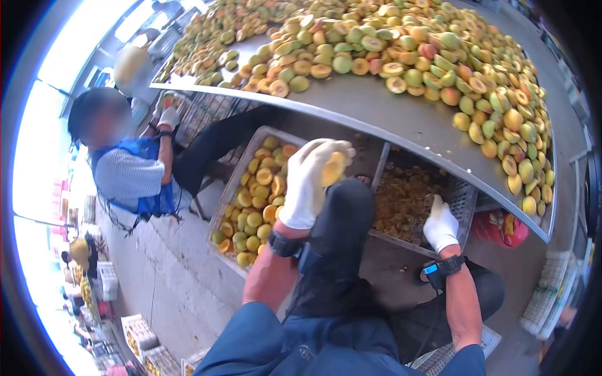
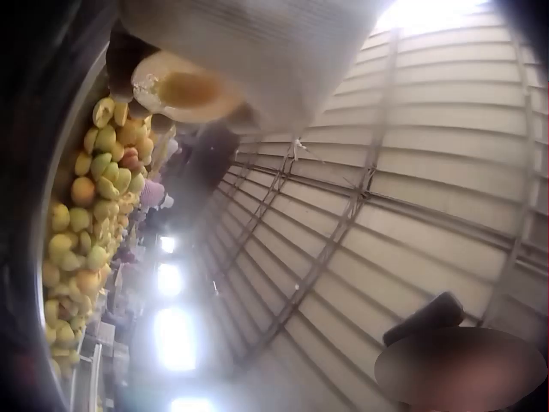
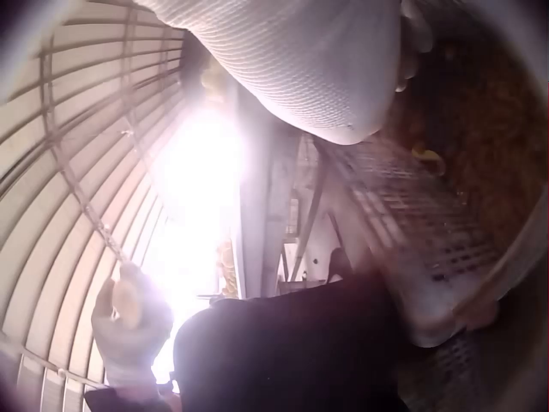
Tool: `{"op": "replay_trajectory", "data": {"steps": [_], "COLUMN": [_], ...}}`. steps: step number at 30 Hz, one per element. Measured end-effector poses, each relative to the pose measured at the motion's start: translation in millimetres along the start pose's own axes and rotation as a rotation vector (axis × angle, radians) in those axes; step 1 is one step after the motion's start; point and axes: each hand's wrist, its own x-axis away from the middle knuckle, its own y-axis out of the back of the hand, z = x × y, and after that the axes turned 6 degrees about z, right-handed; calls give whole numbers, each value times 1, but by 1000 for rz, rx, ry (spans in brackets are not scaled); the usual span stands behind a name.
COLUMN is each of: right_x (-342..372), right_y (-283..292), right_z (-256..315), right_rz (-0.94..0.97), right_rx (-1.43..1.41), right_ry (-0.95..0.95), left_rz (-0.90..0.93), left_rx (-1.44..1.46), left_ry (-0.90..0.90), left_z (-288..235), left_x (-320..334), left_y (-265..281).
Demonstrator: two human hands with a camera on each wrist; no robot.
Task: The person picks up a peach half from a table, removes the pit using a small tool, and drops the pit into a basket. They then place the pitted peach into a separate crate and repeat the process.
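Note:
In the head view, the gloved left hand point(image 1: 306, 185) grips a halved yellow fruit point(image 1: 333, 169) above the raised knee, beside a crate of fruit halves point(image 1: 256, 199). The left wrist view shows the cut face of this fruit half point(image 2: 184, 89) against the glove point(image 2: 257, 56). The gloved right hand point(image 1: 441, 227) is over the near right part of a crate holding brown scraps point(image 1: 406, 203). From the right wrist, the back of the right glove point(image 3: 300, 64) fills the top; its fingers are mostly hidden, and whether they hold anything is unclear.
A metal table point(image 1: 376, 103) heaped with halved fruit stands ahead, its edge above the crates. At the left sits a person in a blue apron point(image 1: 141, 169). A red bag point(image 1: 501, 229) lies under the table at the right, with white crates point(image 1: 545, 301) farther right.

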Motion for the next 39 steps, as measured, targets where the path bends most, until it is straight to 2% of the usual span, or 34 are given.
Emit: {"op": "replay_trajectory", "data": {"steps": [1, 4, 5, 6, 7, 9, 11, 12, 15, 16, 17, 19, 21, 22, 23, 25, 27, 29, 30, 31, 33, 35, 36, 38, 39], "right_x": [1, 6, 8, 10, 10, 14, 14, 13, 13, 11, 10, 7, 4, 3, -2, 6, 8, 2, 6, 8, 11, 15, 16, 17, 18], "right_y": [5, 21, 22, 25, 25, 17, 10, 9, 10, 12, 14, 15, 10, 3, 2, 22, 26, 30, 36, 42, 50, 62, 65, 74, 79], "right_z": [6, 12, 11, 8, 6, 1, -5, -4, 1, 3, 6, 12, 13, 11, 7, 22, 19, 29, 36, 40, 41, 42, 42, 42, 43], "right_rz": [1, -63, -78, -8, 56, 92, 125, 136, 184, 217, 251, 254, 221, 217, 198, 220, 168, 260, 225, 189, 219, 181, 180, 169, 152], "right_rx": [-6, -156, -186, -178, -168, -107, -40, -40, -30, -14, 2, 4, -51, -34, -12, -9, -32, 18, -17, -51, -25, -55, -28, 8, 1], "right_ry": [-66, 10, 48, 45, 39, 63, 87, 91, 101, 95, 88, 101, 141, 174, 200, 174, 248, 113, 139, 169, 259, 367, 380, 412, 406], "left_rz": [-26, -248, -328, -445, -550, -712, -801, -874, -897, -883, -848, -764, -685, -631, -591, -630, -630, -585, -559, -464, -123, 22, -93, -112, -67], "left_rx": [-176, -122, -313, -286, -408, -658, -752, -846, -900, -1021, -1127, -1377, -1572, -1522, -1480, -1464, -1558, -1629, -1616, -1667, -1724, -1885, -1920, -1684, -1598], "left_ry": [-102, -20, -82, 0, 125, 172, 227, 278, 347, 370, 402, 311, 465, 582, 602, 505, 445, 485, 540, 664, 845, 713, 495, 153, 69], "left_z": [20, 33, 41, 56, 56, 69, 82, 78, 76, 80, 72, 107, 131, 151, 165, 155, 158, 186, 185, 167, 119, 96, 81, 40, 28], "left_x": [4, 32, 39, 46, 55, 72, 91, 96, 117, 123, 125, 139, 140, 144, 150, 146, 146, 154, 152, 141, 115, 81, 60, 7, -22], "left_y": [41, 133, 167, 205, 227, 268, 298, 299, 287, 280, 251, 238, 220, 221, 225, 213, 218, 242, 250, 247, 235, 237, 222, 175, 154]}}
